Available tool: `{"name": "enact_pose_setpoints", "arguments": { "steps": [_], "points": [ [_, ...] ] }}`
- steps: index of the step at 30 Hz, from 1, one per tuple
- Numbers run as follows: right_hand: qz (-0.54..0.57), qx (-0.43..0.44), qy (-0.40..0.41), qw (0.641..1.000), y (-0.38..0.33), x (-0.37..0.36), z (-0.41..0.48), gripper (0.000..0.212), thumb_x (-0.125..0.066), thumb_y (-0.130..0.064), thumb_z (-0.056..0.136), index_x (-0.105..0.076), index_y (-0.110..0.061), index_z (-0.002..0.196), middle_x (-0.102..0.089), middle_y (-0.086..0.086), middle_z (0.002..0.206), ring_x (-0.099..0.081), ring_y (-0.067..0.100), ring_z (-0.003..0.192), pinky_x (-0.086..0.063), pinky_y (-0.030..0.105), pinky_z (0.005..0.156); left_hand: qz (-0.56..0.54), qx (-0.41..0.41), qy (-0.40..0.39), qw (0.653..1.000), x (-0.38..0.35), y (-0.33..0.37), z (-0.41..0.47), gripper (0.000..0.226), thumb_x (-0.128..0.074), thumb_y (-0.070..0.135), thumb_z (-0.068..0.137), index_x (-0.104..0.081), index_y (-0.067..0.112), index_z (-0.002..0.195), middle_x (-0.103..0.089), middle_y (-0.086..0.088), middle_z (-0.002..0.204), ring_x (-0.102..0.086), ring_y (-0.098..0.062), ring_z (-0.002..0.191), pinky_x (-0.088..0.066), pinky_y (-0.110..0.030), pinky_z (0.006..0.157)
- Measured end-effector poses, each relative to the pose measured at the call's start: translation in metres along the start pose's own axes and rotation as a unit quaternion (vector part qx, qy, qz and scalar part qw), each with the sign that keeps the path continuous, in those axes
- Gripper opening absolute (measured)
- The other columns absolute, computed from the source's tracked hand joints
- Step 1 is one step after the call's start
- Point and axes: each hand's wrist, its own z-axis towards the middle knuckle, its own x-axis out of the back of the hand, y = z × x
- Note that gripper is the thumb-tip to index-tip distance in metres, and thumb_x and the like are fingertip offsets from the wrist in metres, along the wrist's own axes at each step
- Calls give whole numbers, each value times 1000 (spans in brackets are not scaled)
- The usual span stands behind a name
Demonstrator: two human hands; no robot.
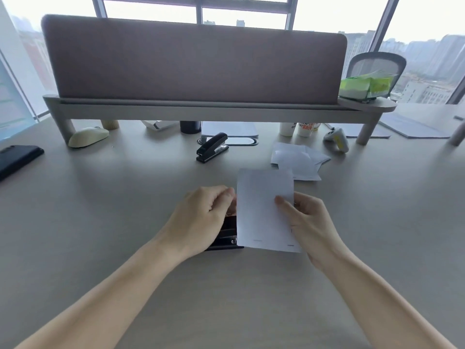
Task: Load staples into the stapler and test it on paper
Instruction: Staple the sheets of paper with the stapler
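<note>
A black stapler (225, 235) lies on the desk near me, mostly hidden under my left hand (203, 217), which is curled over its top. My right hand (307, 222) holds a white sheet of paper (264, 210) upright, thumb on its face, with the sheet's left edge at the stapler. A second black stapler (212, 147) stands farther back at the middle of the desk. Several loose white paper pieces (297, 159) lie behind and to the right of the held sheet.
A raised shelf (216, 108) with a fabric divider spans the back. Under and near it are a pale mouse (88, 136), cups (302, 128), a dark jar (190, 126) and a white controller (337, 138). A black phone (17, 157) lies at the left edge.
</note>
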Motion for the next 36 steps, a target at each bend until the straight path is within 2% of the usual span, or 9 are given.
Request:
{"name": "enact_pose_setpoints", "arguments": {
  "steps": [4, 7, 10, 15, 19, 25, 27, 30, 36],
  "points": [
    [-64, 7, 35, 997, 9, 6, 0, 50, -52, -46, 87, -67, 0, 99, -66, 30, 90, -54, 17, 73, -37, 36, 72, 82, -15, 5, 997, -7, -6, 1, 32, -52, 35, 105, -72, 27, 82, -74, 13, 75, -64, -6, 66, -51, -29, 65],
    [-106, 2, 40, 994, 17, 6, -2, 44, -51, -40, 90, -67, 1, 94, -54, 9, 69, -46, 16, 66, -31, 33, 65, 87, -17, 4, 996, -9, -8, 0, 34, -50, 38, 106, -70, 28, 80, -73, 6, 70, -63, -14, 61, -54, -36, 64],
    [-132, 5, 52, 990, 20, 5, -2, 32, -55, -29, 100, -73, -8, 84, -54, -1, 65, -44, 15, 60, -30, 30, 59, 91, -9, 8, 996, -9, -8, 1, 37, -51, 38, 106, -68, 27, 76, -62, 5, 57, -48, -13, 49, -40, -29, 51],
    [-158, 37, 46, 986, 20, 1, -2, 32, -55, -24, 102, -74, -3, 86, -61, 15, 65, -43, 16, 58, -29, 30, 55, 93, -14, -4, 996, -10, -4, 0, 37, -50, 37, 107, -69, 25, 77, -61, 5, 58, -47, -9, 49, -36, -23, 50],
    [-169, 53, 46, 983, 19, -4, 1, 34, -55, -23, 102, -69, 5, 88, -52, 5, 64, -36, 16, 57, -26, 30, 53, 96, -13, -16, 995, -10, 0, 0, 35, -52, 34, 106, -67, 23, 76, -53, 9, 54, -47, -5, 49, -37, -16, 51],
    [-163, 52, 41, 984, 17, -4, 0, 34, -55, -25, 103, -74, -2, 87, -67, 18, 70, -43, 13, 55, -30, 28, 51, 71, 15, 31, 997, -5, 14, 17, 19, -52, 40, 104, -64, 25, 104, -67, 12, 99, -61, -2, 88, -42, -16, 71],
    [-170, 51, 40, 983, 17, -5, 0, 40, -51, -29, 104, -68, 6, 92, -56, 15, 64, -37, 16, 57, -25, 30, 53, 75, 12, 52, 996, -8, 18, 32, 24, -50, 40, 105, -60, 22, 118, -62, 5, 120, -59, -13, 108, -45, -25, 89],
    [-184, 59, 45, 980, 16, -5, -2, 45, -49, -28, 106, -58, 11, 87, -39, 3, 62, -28, 16, 55, -20, 31, 51, 153, 20, 31, 988, -20, 20, 49, 37, -44, 40, 107, -49, 21, 138, -45, -3, 150, -39, -24, 141, -30, -38, 116],
    [-189, 63, 38, 979, 15, -4, -3, 43, -49, -25, 107, -62, 9, 84, -43, 3, 62, -32, 17, 55, -22, 31, 49, 224, 30, 4, 974, -40, 15, 54, 50, -36, 46, 108, -39, 19, 150, -27, -3, 167, -24, -26, 153, -22, -45, 121]
  ]
}}
